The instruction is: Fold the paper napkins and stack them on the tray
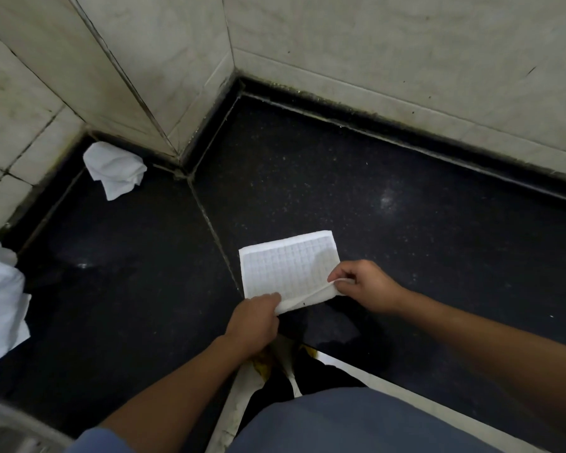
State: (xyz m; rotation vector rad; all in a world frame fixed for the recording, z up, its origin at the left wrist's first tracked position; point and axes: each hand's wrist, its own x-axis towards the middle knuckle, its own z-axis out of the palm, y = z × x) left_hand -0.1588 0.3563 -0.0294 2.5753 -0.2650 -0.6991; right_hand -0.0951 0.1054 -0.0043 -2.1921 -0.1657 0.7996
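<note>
napkin [288,266]: white, grid-embossed, lying on the dark desk [422,243] just below centre; far part flat, near edge lifted off the surface.
left grip [254,322]: at 6 o'clock of the napkin, thumb and fingers pinching the near-left corner of the raised edge.
right grip [366,286]: at 4 o'clock of the napkin, fingertips pinching the raised near-right corner.
crumpled napkin [115,168]: at 10 o'clock, well apart from the hands, in the corner against the wall [373,44].
loose napkins [0,299]: at 9 o'clock, cut off by the left edge.
wall: pale tiles from 9 round to 2 o'clock.
</note>
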